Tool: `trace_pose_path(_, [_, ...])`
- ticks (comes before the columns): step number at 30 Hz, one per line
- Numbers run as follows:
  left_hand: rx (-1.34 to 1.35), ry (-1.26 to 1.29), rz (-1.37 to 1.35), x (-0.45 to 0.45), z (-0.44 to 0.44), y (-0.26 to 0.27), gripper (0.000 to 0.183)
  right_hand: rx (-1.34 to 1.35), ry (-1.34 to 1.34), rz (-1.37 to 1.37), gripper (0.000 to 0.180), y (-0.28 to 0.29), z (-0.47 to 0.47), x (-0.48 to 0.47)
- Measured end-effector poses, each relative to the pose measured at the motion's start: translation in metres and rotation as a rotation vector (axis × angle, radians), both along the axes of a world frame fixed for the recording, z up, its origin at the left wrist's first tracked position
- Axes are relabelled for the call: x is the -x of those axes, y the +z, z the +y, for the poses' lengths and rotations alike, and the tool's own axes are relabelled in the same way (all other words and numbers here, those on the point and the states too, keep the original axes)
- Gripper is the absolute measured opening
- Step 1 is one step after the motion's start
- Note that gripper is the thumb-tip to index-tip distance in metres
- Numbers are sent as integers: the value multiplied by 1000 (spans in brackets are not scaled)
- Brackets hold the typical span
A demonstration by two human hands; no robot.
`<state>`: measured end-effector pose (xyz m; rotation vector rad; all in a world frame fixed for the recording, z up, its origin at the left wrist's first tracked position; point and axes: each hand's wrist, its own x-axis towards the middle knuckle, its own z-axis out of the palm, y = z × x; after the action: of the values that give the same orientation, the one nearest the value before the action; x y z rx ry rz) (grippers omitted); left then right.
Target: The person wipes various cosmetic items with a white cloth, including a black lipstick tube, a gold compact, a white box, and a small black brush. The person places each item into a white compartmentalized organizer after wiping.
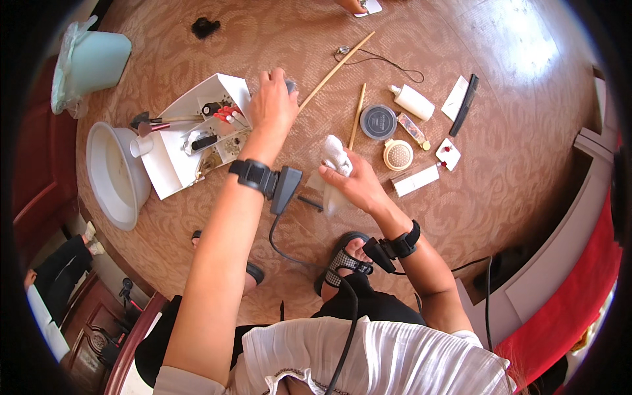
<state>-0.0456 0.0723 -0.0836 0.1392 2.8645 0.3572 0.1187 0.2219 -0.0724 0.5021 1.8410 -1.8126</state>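
My left hand (274, 103) is closed around a small dark grey object (291, 87), mostly hidden by the fingers, just right of a white organizer box (168, 163). Inside the box lie red-and-white tubes (231, 115), a black tube (204, 142) and a black-capped bottle (211, 108). Makeup brushes (153, 128) rest across its left side. My right hand (363, 182) grips a crumpled white cloth (336, 154), part of which hangs below the fingers. Beyond that hand are a round dark-lidded jar (378, 122), a cream round cushion hairbrush (398, 155) and a thin wooden stick (357, 116).
A white basin (116, 177) and a pale blue bin (101, 61) stand left. A long stick (340, 66), white bottle (414, 102), black comb (464, 105), narrow box (415, 180) and earring card (448, 154) lie on the floor. Another person's hand (351, 6) holds a white card.
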Motion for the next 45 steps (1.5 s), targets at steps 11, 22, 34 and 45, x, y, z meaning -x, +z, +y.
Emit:
trace_pose_path(11, [-1188, 275, -468, -48, -8, 35, 35, 457, -422, 4, 40, 5, 16, 16])
trace_pose_path(22, [-656, 12, 4, -120, 2, 54, 49, 201, -295, 95, 26, 7, -21, 34])
trace_pose_path(34, [-537, -80, 69, -137, -53, 50, 61, 132, -92, 41, 36, 2, -29, 37])
trace_pose_path(45, [-459, 1, 86, -151, -59, 45, 75, -343, 287, 434, 30, 5, -63, 27])
